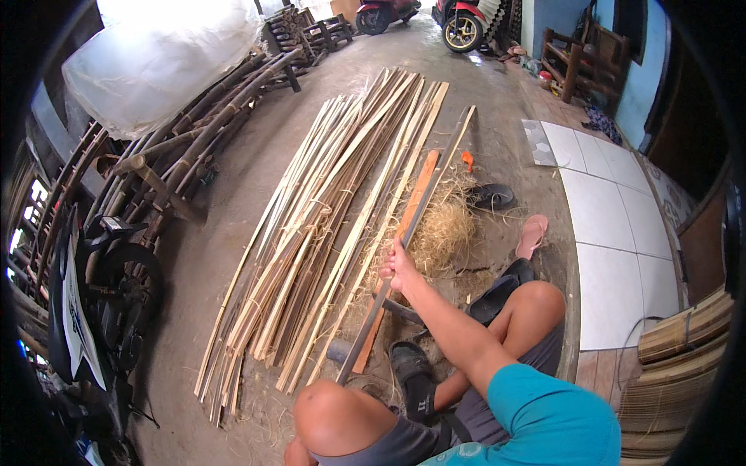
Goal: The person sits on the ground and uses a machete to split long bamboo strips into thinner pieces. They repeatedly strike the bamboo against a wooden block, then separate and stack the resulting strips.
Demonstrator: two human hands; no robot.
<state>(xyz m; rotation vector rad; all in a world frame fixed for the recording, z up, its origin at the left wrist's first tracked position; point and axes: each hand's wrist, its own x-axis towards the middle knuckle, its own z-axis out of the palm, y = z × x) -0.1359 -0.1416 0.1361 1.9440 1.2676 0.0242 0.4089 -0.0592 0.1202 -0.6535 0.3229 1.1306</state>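
Grip on one long strip, second hand hidden; slipping looks the likeliest trouble

Head view, the only one. From where I'm standing, the right hand, mid-frame, is gripping a long dark strip. The strip is running from upper centre-right down to the left knee, over an orange-brown board. The left hand is showing only in part at the bottom edge, beyond that knee; can't tell whether it is holding anything. The hands are lying well apart.

Risks, my judgement: the strip's far end is reaching well past the fist, so a loose grip could be letting it swing or twist. A rough edge could be nicking the bare palm or knee. The tangled shavings, right of the board, could be snagging the strip. To the left, the bundle of pale strips is lying near; a sideways sweep could be scattering it. A sandalled foot is resting nearby, lower centre, exposed if the strip is dropping.
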